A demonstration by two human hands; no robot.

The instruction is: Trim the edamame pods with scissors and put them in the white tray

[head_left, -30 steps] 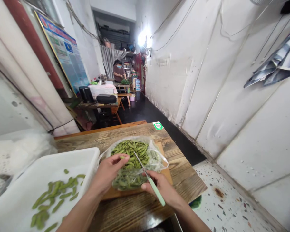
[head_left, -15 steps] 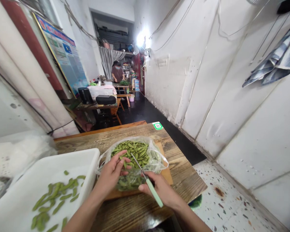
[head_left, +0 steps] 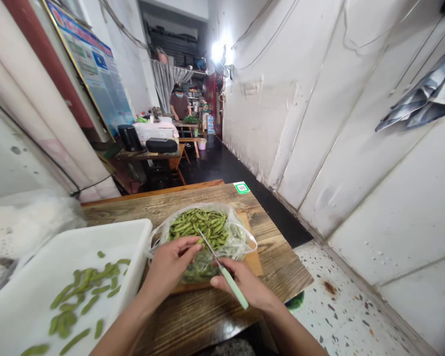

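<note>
A clear plastic bag (head_left: 241, 242) full of green bean pods (head_left: 200, 225) lies on a wooden cutting board (head_left: 254, 264) on the wooden table (head_left: 207, 316). My left hand (head_left: 168, 264) rests at the bag's near edge, fingers pinched together on a pod that is mostly hidden. My right hand (head_left: 244, 284) grips a small knife (head_left: 226, 277) by its pale green handle, the blade pointing up and left toward my left fingertips.
A white tray (head_left: 133, 237) with several loose pods (head_left: 85, 291) stands at the left. A green sticker (head_left: 241, 187) marks the table's far corner. The table's right edge drops to a speckled floor (head_left: 341, 311). Far down the corridor a person (head_left: 179, 101) stands at another table.
My left hand has drawn back from the pods in the bag to its near edge, closing into a pinch. The knife tip has come closer to my left fingers.
</note>
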